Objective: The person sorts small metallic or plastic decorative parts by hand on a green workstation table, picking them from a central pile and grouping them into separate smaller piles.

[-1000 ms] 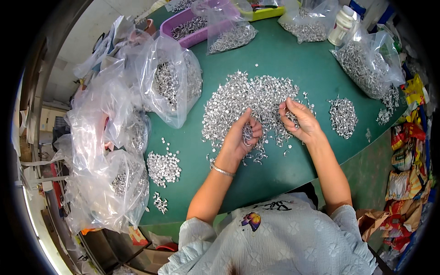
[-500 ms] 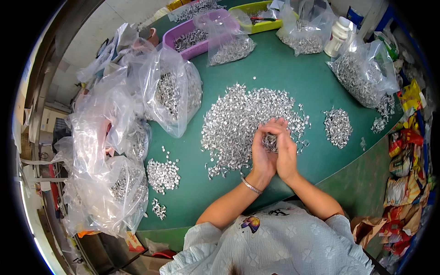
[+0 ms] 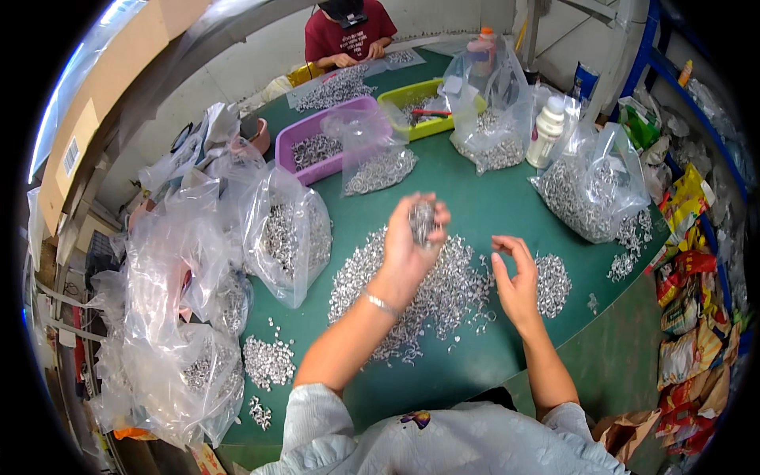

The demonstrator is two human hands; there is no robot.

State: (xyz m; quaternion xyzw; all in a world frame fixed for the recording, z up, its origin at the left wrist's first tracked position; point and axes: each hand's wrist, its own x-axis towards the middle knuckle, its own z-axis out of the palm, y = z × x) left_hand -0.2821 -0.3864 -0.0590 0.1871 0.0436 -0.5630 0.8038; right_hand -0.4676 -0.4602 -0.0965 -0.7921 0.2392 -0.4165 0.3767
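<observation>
A handful of small curved silver metal pieces [image 3: 422, 224] rests in my left hand [image 3: 408, 241], whose fingers curl round them. That hand is raised over the big pile of metal pieces [image 3: 427, 305] at the middle of the table. My right hand [image 3: 518, 285] is apart from it, fingers spread and nothing in them. It hovers between the big pile and a smaller pile of metal pieces [image 3: 552, 286] on the right. On the left lie a heap of small round metal pieces [image 3: 267, 361] and a tiny cluster of curved ones [image 3: 260, 412].
The green table [image 3: 467, 207] also bears a purple tray [image 3: 289, 150], a yellow-green tray [image 3: 393, 96] and a white bottle [image 3: 546, 131]. Plastic bags of metal pieces [image 3: 285, 237] crowd the left; another bag [image 3: 590, 190] stands right. A person in a dark red shirt [image 3: 348, 39] works at the far end.
My cupped hands have parted. The left has lifted away up and left with the metal pieces; the right has moved off to the right and opened. The view has tilted up, showing the other person.
</observation>
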